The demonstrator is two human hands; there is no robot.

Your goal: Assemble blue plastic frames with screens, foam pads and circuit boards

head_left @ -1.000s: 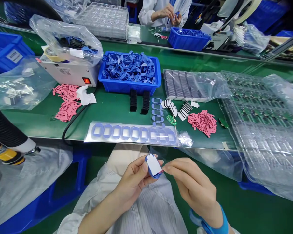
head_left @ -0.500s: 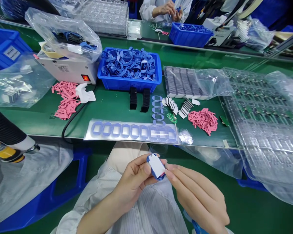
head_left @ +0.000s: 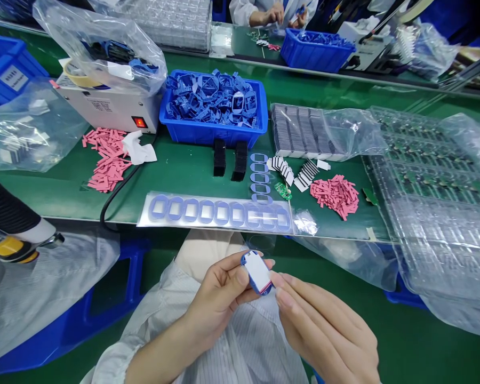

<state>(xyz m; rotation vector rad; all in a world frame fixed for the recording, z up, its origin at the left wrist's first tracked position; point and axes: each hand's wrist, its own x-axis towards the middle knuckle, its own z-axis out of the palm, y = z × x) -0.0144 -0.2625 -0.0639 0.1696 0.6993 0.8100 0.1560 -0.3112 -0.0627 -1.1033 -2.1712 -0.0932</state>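
My left hand (head_left: 220,296) pinches a small blue frame with a white insert (head_left: 257,272), held over my lap just below the table edge. My right hand (head_left: 324,328) has its fingers stretched toward the part, fingertips touching its lower right corner where a bit of red shows. On the table edge in front lies a clear strip of blue oval gaskets (head_left: 220,212). Behind it stands a blue bin of blue frames (head_left: 214,109).
Pink strips lie in piles at left (head_left: 106,157) and right (head_left: 336,194). White chips (head_left: 292,173), a green circuit board (head_left: 283,191), black blocks (head_left: 229,158), a white box with a red switch (head_left: 104,109), bagged trays (head_left: 436,197). Another person's hands (head_left: 282,13) work across the belt.
My right hand has slid lower and flatter, its fingers now lying under the part's corner. The part has tilted slightly in my left hand.
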